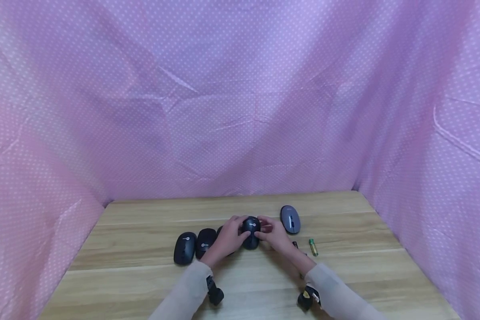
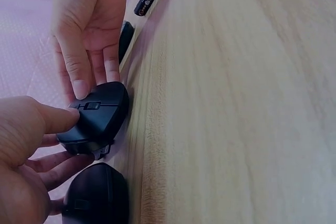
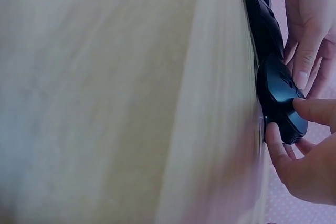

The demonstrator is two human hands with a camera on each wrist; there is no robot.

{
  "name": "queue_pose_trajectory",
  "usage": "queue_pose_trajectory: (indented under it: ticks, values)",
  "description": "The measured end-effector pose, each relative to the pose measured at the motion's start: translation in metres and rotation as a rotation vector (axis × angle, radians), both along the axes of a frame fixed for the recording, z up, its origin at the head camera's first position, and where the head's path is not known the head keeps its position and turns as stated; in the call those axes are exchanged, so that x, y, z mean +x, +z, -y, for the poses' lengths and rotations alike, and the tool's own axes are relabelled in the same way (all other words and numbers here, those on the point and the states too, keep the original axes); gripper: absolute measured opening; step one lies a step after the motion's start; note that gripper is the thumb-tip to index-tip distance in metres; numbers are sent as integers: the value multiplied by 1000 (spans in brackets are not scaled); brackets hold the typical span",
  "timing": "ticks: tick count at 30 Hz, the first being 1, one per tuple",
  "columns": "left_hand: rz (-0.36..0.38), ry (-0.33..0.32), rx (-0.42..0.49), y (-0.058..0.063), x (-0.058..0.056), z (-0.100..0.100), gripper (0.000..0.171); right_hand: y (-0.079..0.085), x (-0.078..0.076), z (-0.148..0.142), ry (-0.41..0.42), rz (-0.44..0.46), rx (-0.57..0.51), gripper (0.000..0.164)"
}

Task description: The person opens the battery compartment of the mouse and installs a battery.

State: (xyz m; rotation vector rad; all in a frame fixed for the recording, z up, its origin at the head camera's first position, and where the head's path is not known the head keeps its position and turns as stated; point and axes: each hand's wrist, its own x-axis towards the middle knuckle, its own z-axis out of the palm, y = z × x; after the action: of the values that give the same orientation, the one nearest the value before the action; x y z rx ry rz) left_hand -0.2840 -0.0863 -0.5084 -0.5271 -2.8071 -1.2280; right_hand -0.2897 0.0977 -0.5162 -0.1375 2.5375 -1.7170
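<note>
A black computer mouse point(image 1: 251, 240) is between both hands near the middle of the table. My left hand point(image 1: 229, 239) grips its left side, thumb on top and fingers along the lower edge. From the other side my right hand point(image 1: 277, 235) holds it the same way, the thumb pressing near the buttons. In the left wrist view the mouse point(image 2: 102, 116) is tilted, with a small greyish piece point(image 2: 102, 152) showing under its edge. Its underside is hidden. Another black mouse point(image 2: 94, 195) stands just beside the left fingers, mostly covered by that hand in the head view.
Two more black mice point(image 1: 185, 249) lie to the left in a row. A grey mouse point(image 1: 290, 219) sits behind the right hand. To the right lie a green battery point(image 1: 313, 247) and dark batteries point(image 2: 142, 6) partly behind the right wrist. Pink dotted cloth point(image 1: 240, 111) surrounds the wooden table point(image 1: 144, 213).
</note>
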Motion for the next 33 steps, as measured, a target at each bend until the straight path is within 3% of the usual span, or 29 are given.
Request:
queue_pose_trajectory:
  ticks: [17,25,33]
  values:
    - [10,-1,-26,-2,-3,2,51,-2,-2,-3,51,-7,17,49]
    - [97,-19,-98,2,-13,4,52,2,-5,-2,84,28,92,52]
    - [174,-18,-91,4,-20,3,51,7,-8,-1,87,4,165,49]
